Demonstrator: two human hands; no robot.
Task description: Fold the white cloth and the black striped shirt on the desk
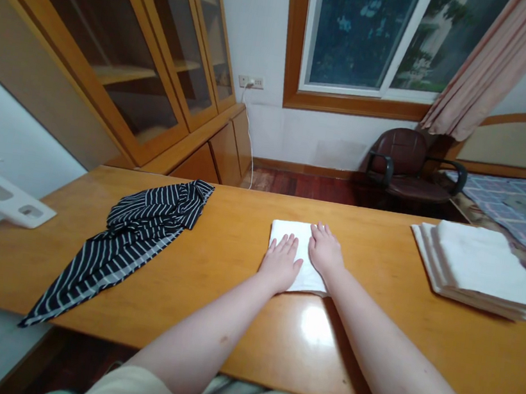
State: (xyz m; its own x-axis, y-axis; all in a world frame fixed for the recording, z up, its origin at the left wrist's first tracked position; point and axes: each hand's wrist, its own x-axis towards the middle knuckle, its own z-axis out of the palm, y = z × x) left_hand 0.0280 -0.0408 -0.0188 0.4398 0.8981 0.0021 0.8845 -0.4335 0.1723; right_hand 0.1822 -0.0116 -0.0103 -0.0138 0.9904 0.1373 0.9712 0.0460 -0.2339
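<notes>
The wide wooden desk is stretching out before you, and your forearms are reaching over its near edge. The glass-fronted cabinet is standing beyond the left part of the far edge, while the window is facing you past the middle of that edge. A bed is showing beyond the far right corner, with a pink curtain hanging above and to its left, and a dark swivel-style chair is standing past the far edge, just left of the bed. On the desk, the dark striped cloth is lying rumpled across the left side, its bunched end reaching the far edge and its pointed tip poking over the near edge toward the left corner. A stack of white cloths is resting near the far right corner, its layers slightly offset. The folded white cloth is lying flat between the far and near edges, around the middle, well apart from both the stack and the stripes. Your left hand is resting palm down on its left part, fingers extended, and your right hand is lying over its right side, fingers also stretched out, neither hand gripping anything
</notes>
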